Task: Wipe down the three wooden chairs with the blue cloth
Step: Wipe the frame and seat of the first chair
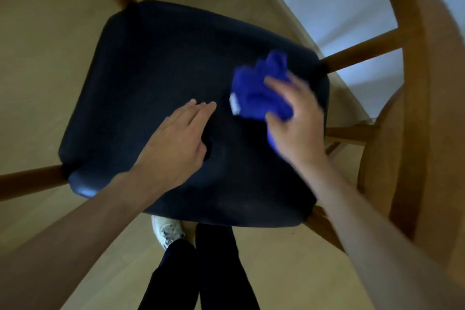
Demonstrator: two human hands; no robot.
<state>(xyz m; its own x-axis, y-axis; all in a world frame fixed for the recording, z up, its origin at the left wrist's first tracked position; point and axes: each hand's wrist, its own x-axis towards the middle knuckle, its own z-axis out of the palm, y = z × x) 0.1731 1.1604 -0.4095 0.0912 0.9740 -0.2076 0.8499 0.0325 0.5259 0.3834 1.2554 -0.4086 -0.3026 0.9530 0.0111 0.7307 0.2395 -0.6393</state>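
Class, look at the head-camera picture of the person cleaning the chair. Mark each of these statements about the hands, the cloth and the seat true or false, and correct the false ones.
1. The right hand grips the blue cloth. True.
2. The left hand also holds a cloth. False: it holds nothing; its fingers are straight over the dark seat.
3. The cloth is over the seat's right part. True.
4. The seat is pale wood. False: the seat is dark, only the chair frame is wood.
5. A white shoe shows below the seat's near edge. True.
6. The cloth is spread out flat. False: it is bunched up in the hand.
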